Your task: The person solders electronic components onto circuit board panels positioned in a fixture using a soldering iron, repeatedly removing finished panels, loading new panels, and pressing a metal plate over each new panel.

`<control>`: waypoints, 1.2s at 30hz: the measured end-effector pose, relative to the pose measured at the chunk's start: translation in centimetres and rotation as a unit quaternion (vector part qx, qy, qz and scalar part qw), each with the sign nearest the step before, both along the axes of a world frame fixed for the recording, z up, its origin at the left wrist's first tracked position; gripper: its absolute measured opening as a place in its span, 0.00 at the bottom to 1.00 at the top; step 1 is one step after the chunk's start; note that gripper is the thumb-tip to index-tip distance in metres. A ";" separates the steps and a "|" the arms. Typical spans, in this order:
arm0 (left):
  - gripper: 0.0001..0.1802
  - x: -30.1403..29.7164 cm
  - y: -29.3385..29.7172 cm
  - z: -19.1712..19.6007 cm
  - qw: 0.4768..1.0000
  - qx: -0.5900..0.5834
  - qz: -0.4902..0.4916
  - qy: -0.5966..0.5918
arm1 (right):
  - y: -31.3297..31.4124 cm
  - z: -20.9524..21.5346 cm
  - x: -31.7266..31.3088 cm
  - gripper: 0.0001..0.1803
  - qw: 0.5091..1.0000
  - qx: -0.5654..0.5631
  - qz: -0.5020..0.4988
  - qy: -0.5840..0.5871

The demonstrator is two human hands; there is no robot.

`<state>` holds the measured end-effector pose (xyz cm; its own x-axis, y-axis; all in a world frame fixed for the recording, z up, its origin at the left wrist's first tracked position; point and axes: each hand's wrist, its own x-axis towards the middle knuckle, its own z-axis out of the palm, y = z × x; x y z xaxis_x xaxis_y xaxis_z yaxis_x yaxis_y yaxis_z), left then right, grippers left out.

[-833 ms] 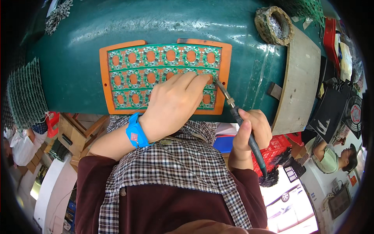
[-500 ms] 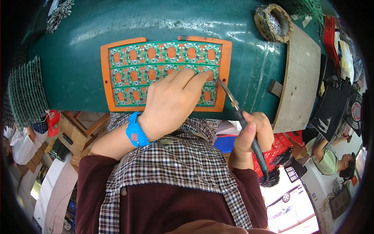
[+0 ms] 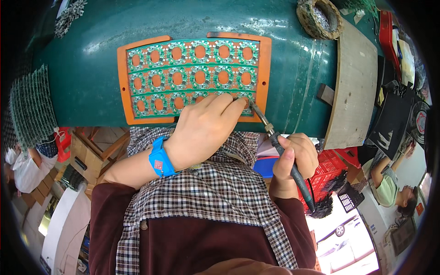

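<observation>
A circuit panel (image 3: 192,75) lies in its frame (image 3: 263,68) on the worktop (image 3: 293,64). The left hand (image 3: 204,128) rests on the panel's near edge. Right of it, the right hand (image 3: 293,160) holds a soldering iron (image 3: 279,146), tip touching the panel's near right corner. A solder coil (image 3: 319,17) sits behind, a board (image 3: 355,87) to the right, a mesh pad (image 3: 30,107) far left.

The left hand (image 3: 201,130) covers the lower right rings of the green board (image 3: 192,75), so those cannot be seen. It also hides whatever its fingertips press or pinch. The tiny parts on the rings are too small to tell. The soldering iron (image 3: 284,153) tip meets the board beside the fingers, but the exact spot is unclear. The right hand (image 3: 293,160) hides part of the handle.
</observation>
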<state>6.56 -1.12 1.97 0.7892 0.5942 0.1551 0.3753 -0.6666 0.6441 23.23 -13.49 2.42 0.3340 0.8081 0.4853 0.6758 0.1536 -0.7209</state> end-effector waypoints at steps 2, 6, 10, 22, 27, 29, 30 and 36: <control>0.16 -0.2 0.0 0.2 0.999 -0.005 -0.006 0.035 | -0.2 0.0 -0.1 0.07 1.000 0.003 0.008 -0.015; 0.13 -0.8 -0.5 0.5 0.998 -0.022 0.054 -0.014 | -1.0 0.1 -0.1 0.08 0.999 0.048 -0.015 0.002; 0.11 -1.4 -0.9 0.3 0.997 -0.044 0.066 0.001 | -0.7 -0.6 -0.2 0.08 1.000 0.025 0.016 0.008; 0.12 -1.6 -1.0 -0.5 0.998 -0.028 0.052 -0.021 | -0.4 -0.9 -0.6 0.08 0.999 0.015 0.024 0.016; 0.12 -1.5 -0.9 -0.3 0.998 -0.026 0.046 -0.019 | -0.5 -1.1 -0.6 0.08 0.999 0.005 0.029 0.018; 0.13 -1.5 -0.9 -0.1 1.000 -0.001 0.025 0.016 | -0.5 -1.1 -0.7 0.08 0.999 0.007 0.024 0.023; 0.13 -1.5 -0.8 0.0 1.000 -0.001 0.025 0.016 | -0.5 -1.1 -0.7 0.08 0.999 0.002 0.029 0.019; 0.15 -1.5 -0.6 0.1 0.999 0.010 0.030 0.026 | -0.6 -1.0 -0.9 0.08 1.000 0.006 0.019 0.020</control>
<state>5.08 -1.70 2.08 0.7597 0.6379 0.1264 0.4479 -0.6542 0.6094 22.29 -14.10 1.38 0.3221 0.8155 0.4809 0.6393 0.1872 -0.7458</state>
